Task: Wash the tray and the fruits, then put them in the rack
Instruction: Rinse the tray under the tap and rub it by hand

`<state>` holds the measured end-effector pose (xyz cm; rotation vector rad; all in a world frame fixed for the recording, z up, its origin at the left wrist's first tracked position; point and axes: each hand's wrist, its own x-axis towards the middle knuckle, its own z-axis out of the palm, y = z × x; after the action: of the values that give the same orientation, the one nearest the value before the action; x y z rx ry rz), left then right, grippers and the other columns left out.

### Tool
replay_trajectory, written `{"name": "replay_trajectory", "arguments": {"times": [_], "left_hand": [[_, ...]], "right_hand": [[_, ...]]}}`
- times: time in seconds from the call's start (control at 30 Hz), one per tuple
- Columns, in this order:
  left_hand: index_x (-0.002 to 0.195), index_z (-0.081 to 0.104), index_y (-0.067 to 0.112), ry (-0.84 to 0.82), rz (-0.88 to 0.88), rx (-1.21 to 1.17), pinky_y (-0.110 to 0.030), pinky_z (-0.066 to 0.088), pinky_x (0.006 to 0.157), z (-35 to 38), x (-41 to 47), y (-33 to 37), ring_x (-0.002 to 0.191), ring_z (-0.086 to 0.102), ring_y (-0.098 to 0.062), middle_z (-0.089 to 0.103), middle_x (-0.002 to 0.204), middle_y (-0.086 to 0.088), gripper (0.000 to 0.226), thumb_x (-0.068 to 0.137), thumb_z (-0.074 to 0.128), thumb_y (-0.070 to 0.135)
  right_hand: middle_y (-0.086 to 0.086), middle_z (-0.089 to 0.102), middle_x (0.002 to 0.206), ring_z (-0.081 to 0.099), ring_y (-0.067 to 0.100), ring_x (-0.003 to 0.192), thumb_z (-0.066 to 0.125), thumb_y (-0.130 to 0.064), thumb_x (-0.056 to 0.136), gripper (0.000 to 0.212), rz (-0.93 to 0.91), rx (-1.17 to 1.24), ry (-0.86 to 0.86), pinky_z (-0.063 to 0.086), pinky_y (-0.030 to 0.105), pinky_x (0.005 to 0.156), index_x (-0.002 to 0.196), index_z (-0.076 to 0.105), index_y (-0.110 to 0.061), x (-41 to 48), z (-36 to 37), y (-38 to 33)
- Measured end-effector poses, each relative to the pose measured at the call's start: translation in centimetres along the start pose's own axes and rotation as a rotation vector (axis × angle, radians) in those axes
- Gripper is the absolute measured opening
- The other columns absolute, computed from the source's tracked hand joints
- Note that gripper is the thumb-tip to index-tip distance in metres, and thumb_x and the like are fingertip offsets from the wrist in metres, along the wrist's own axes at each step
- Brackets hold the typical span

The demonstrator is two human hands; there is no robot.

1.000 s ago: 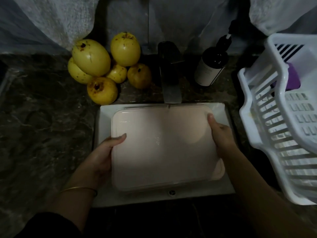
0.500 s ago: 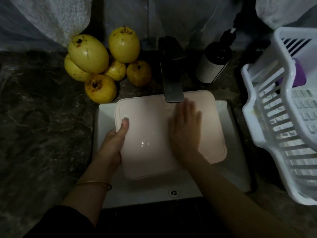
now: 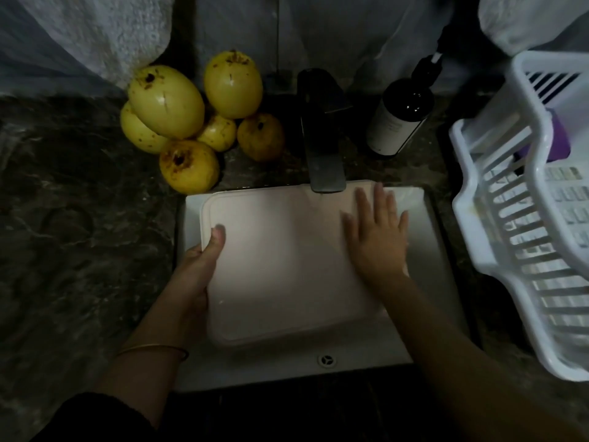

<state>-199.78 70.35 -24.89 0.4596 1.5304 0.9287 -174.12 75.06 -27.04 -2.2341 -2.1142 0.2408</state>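
Observation:
A pale pink tray (image 3: 280, 260) lies over the white sink (image 3: 439, 250), its far edge under the black faucet (image 3: 322, 148). My left hand (image 3: 199, 266) grips the tray's left edge, thumb on top. My right hand (image 3: 377, 237) rests flat with straight fingers on the tray's right side. Several yellow spotted fruits (image 3: 191, 122) are piled on the dark counter behind the sink at the left. The white plastic rack (image 3: 522, 237) stands to the right of the sink.
A dark pump bottle (image 3: 400, 119) stands behind the sink, right of the faucet. A purple object (image 3: 557, 141) sits inside the rack. Dark marbled counter (image 3: 79, 234) stretches to the left. Pale cloth hangs along the back wall.
My right hand left the tray's right edge, lay flat on its middle, then slid toward its right side. The tray shifted back under the faucet. My left hand keeps its hold.

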Motion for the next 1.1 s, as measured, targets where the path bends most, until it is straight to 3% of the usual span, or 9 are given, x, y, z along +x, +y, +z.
{"name": "replay_trajectory", "arguments": {"times": [0.1,0.2,0.33,0.5,0.63,0.8,0.93,1.0,1.1], "left_hand": [[0.104,0.066,0.017,0.000,-0.010,0.015,-0.025,0.053,0.054,0.4,-0.1,-0.2,0.074,0.071,-0.019,0.073,0.087,-0.005,0.044,0.089,0.049,0.054],[0.093,0.066,0.017,-0.008,0.005,0.035,-0.023,0.052,0.049,1.3,-0.1,-0.2,0.063,0.070,-0.014,0.074,0.078,-0.003,0.040,0.090,0.049,0.053],[0.089,0.065,0.016,-0.023,0.024,0.063,-0.020,0.052,0.047,1.8,-0.2,-0.1,0.059,0.069,-0.011,0.073,0.071,-0.003,0.040,0.090,0.049,0.052],[0.087,0.063,0.018,-0.042,0.050,0.071,-0.020,0.052,0.048,1.4,-0.2,0.0,0.056,0.068,-0.008,0.071,0.062,0.004,0.036,0.093,0.047,0.049],[0.095,0.065,0.017,-0.043,0.035,0.061,-0.026,0.054,0.056,0.5,-0.2,-0.1,0.067,0.070,-0.016,0.073,0.076,-0.003,0.040,0.091,0.046,0.051],[0.093,0.063,0.019,-0.037,0.049,0.060,-0.021,0.052,0.046,-0.1,-0.1,-0.3,0.059,0.069,-0.012,0.073,0.068,0.001,0.036,0.094,0.042,0.049],[0.090,0.062,0.019,-0.041,0.030,0.094,-0.021,0.051,0.043,0.5,0.1,0.3,0.056,0.069,-0.012,0.072,0.065,0.001,0.036,0.094,0.043,0.049],[0.093,0.065,0.016,-0.035,0.018,0.134,-0.026,0.054,0.051,0.6,0.3,0.4,0.067,0.071,-0.020,0.074,0.073,-0.004,0.041,0.090,0.047,0.053],[0.096,0.068,0.015,0.045,0.022,0.168,-0.034,0.053,0.071,0.9,0.8,0.0,0.084,0.068,-0.029,0.073,0.087,-0.008,0.048,0.085,0.052,0.059]], "right_hand": [[0.010,0.003,0.160,-0.003,0.027,0.147,0.012,-0.052,0.099,0.062,0.059,0.007,0.049,-0.004,0.045,0.117,0.152,0.013,-0.020,0.0,-0.3,-0.5],[0.012,0.014,0.158,0.005,0.028,0.147,0.009,-0.047,0.094,0.065,-0.172,0.062,0.021,-0.006,0.042,0.117,0.151,0.019,-0.016,-0.7,-0.3,-4.4],[0.015,0.044,0.145,0.039,0.035,0.135,0.025,-0.036,0.090,0.060,-0.334,0.112,0.043,0.023,0.049,0.113,0.138,0.048,-0.009,-0.9,-0.4,-9.5],[0.011,0.063,0.119,0.060,0.031,0.106,0.031,-0.036,0.090,0.050,-0.474,0.148,0.033,0.047,0.039,0.084,0.123,0.062,-0.013,1.5,-2.0,-10.5],[0.017,0.062,0.119,0.052,0.037,0.112,0.038,-0.037,0.098,0.042,-0.332,0.136,0.040,0.034,0.038,0.097,0.119,0.064,-0.013,2.9,-3.1,-6.7],[0.019,0.064,0.100,0.056,0.038,0.097,0.020,-0.047,0.091,0.062,-0.022,0.089,0.179,0.039,0.042,0.086,0.101,0.066,-0.007,3.4,-2.3,-0.9],[0.018,0.057,0.124,0.054,0.037,0.112,0.029,-0.058,0.096,0.063,0.467,0.369,0.030,0.042,0.041,0.091,0.131,0.048,-0.010,2.3,-2.9,1.5],[0.018,0.060,0.119,0.056,0.034,0.109,0.037,-0.064,0.091,0.070,0.650,0.611,-0.047,0.043,0.039,0.091,0.124,0.055,-0.005,2.4,-3.3,2.6],[0.007,0.060,0.093,0.057,0.022,0.084,0.052,-0.061,0.086,0.053,0.704,0.967,-0.073,0.046,0.031,0.076,0.095,0.062,-0.010,2.3,-4.3,4.0]]}}
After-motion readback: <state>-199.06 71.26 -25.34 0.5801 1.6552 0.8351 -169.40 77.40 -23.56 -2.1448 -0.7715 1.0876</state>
